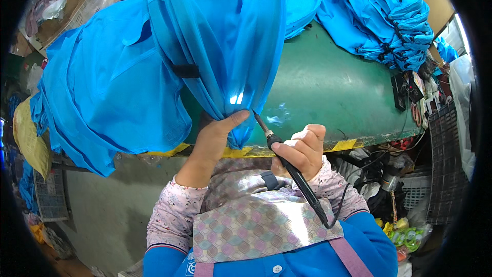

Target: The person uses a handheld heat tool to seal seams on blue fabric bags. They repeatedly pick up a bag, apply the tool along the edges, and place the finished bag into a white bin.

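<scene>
My left hand pinches the gathered lower end of a blue fabric piece, thumb on top. A black hook-and-loop strip shows on its left side. In my right hand is a black-handled soldering iron, its cord trailing from the lower end. The metal tip points up and left, right at the fabric's edge beside my left thumb; whether it touches cannot be made out. More blue fabric drapes over the table's left side and hangs past the front edge.
The green tabletop has yellow-and-black tape along its front edge. Stacked blue fabric pieces lie at the back right. A small black box and orange-handled scissors sit at the right edge. Plastic crates stand lower left.
</scene>
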The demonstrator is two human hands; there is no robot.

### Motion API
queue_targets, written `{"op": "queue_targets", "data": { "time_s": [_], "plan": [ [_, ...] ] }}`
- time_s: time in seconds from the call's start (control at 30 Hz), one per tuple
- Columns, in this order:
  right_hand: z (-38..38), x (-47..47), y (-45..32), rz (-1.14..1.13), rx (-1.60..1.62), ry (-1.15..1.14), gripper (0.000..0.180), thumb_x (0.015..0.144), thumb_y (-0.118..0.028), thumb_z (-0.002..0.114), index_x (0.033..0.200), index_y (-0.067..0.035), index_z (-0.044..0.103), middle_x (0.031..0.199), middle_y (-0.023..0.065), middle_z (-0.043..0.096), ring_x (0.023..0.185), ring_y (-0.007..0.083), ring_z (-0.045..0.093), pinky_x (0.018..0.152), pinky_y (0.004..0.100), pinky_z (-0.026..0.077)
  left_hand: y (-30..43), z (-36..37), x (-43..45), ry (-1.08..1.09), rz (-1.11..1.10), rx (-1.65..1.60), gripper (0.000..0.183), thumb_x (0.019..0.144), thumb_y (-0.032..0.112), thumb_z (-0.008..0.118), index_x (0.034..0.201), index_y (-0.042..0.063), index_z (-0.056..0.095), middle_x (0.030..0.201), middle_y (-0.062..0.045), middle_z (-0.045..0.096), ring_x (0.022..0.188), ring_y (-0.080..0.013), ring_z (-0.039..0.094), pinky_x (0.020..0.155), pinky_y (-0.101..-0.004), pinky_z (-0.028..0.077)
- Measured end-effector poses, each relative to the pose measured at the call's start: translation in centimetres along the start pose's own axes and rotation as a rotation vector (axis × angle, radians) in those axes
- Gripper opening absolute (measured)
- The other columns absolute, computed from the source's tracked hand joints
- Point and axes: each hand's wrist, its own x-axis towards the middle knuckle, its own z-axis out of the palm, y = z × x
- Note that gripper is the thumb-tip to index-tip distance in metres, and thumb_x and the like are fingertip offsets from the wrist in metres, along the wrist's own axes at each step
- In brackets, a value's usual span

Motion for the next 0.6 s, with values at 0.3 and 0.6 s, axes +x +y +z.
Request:
{"op": "queue_targets", "data": {
  "time_s": [0.3, 0.6],
  "plan": [
    [-0.5, 1.1, 1.0, 0.128, 0.174, 0.021, 0.027, 0.075, -0.015, 0.077, 0.099, -0.009, 0.066, 0.065, -0.0015, 0.050, 0.058, 0.0192, 0.047, 0.066, 0.0363, 0.038, 0.5, 0.8, -0.6, 0.012, 0.052, 0.054, 0.048, 0.086, 0.012, 0.074, 0.129, -0.001, 0.058, 0.119, -0.013, 0.067, 0.106, -0.0237, 0.066, 0.096, -0.0357, 0.051],
    [5.7, 4.5, 5.8, -0.025, 0.151, 0.041, 0.039, 0.079, -0.006, 0.073, 0.118, -0.011, 0.068, 0.122, 0.0156, 0.064, 0.100, 0.0318, 0.065, 0.084, 0.0416, 0.053, -0.2, 0.2, -2.4, 0.191, 0.232, 0.132, 0.054, 0.088, 0.017, 0.074, 0.133, 0.000, 0.050, 0.125, -0.011, 0.062, 0.112, -0.0209, 0.060, 0.097, -0.0336, 0.047]
  ]
}}
